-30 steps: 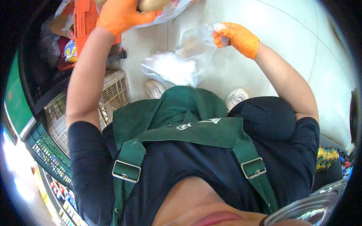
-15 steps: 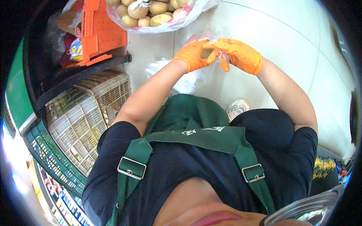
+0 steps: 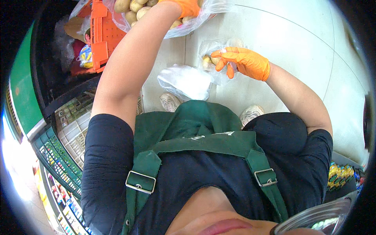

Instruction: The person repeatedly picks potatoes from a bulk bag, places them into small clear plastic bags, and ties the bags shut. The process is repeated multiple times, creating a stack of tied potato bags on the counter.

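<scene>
My left hand (image 3: 188,7), in an orange glove, reaches into a large clear plastic bag (image 3: 215,8) full of potatoes (image 3: 135,6) at the top edge. Its fingers are hidden by the frame edge and the hand's own back. In the middle, my right hand (image 3: 248,63), gloved in orange too, grips a small clear bag (image 3: 204,47) with its fingers bent on the film. A few potatoes (image 3: 207,62) show inside that small bag. Just below it, towards my apron, lies a white bundle of plastic bags (image 3: 187,81).
At the left stand an orange crate (image 3: 103,39), a whitish lattice crate (image 3: 74,121) and a green crate (image 3: 56,156) beside a dark shelf frame. Yellow packages (image 3: 340,175) sit low on the right. My shoes (image 3: 250,112) stand on the pale tiled floor (image 3: 297,55).
My left hand has left the small bag and moved up and left into the large potato bag. The right hand stays at the small bag, where potatoes now show more plainly.
</scene>
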The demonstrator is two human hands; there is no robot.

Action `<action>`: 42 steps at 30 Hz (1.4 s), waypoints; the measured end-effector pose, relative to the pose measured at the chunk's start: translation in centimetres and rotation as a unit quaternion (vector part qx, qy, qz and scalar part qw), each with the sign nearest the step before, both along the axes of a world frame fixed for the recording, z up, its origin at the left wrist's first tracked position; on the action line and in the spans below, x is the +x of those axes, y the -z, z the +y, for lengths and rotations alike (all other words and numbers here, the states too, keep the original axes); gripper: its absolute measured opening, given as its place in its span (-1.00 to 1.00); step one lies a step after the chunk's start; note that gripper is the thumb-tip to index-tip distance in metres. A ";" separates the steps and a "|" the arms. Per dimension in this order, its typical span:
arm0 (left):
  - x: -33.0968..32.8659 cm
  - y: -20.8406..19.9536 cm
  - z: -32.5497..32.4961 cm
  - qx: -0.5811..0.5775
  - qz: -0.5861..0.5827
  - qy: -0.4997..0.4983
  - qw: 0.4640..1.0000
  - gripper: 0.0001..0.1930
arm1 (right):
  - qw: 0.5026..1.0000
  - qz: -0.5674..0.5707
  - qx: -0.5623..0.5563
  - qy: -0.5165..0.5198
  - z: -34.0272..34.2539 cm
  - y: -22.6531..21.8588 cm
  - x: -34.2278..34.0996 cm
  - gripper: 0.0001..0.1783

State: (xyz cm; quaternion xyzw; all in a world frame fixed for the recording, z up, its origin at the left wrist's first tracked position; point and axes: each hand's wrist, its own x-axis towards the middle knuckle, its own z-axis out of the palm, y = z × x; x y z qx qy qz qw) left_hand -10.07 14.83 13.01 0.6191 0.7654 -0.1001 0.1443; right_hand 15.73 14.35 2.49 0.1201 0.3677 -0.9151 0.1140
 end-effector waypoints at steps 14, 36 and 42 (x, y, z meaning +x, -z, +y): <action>2.5 2.4 -2.3 0.191 -0.033 -0.150 0.969 -0.24 | 0.999 -0.010 0.029 0.031 0.3 0.2 0.4 -0.43; 11.7 16.0 -12.5 0.098 -0.559 -0.374 0.734 -0.27 | 0.997 0.026 0.072 0.032 2.5 -0.1 1.7 -0.28; 8.2 9.6 -17.2 -0.098 -0.208 -0.136 0.964 -0.40 | 0.994 0.005 0.015 0.108 2.6 0.0 2.1 -0.26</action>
